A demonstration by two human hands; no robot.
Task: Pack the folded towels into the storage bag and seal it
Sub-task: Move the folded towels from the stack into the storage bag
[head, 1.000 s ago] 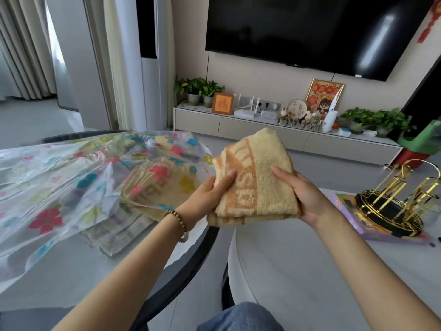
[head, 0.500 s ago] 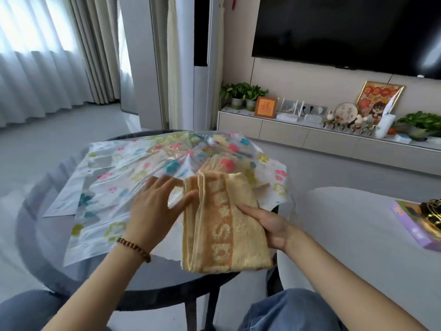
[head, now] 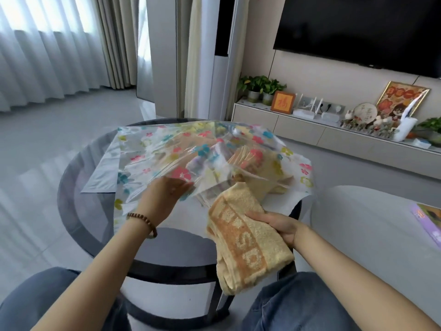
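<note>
A clear storage bag (head: 152,158) printed with coloured flowers lies on the round glass table (head: 71,187). Folded towels (head: 260,173) show through its plastic near the open front end. My left hand (head: 164,194) pinches the bag's upper sheet at the opening and holds it lifted. My right hand (head: 279,225) grips a folded yellow towel (head: 241,242) with an orange lettered band. Its far end sits at the mouth of the bag and its near end hangs over the table edge.
A second, white round table (head: 372,235) stands to the right with a purple book (head: 427,220) on it. A low TV cabinet (head: 310,130) with plants and ornaments runs along the back wall. My knees (head: 298,304) are below the table's front edge.
My left hand let go of the towel and took hold of the bag's top sheet, lifting it. My right hand alone now holds the towel, lowered toward the bag's opening. My view swung left.
</note>
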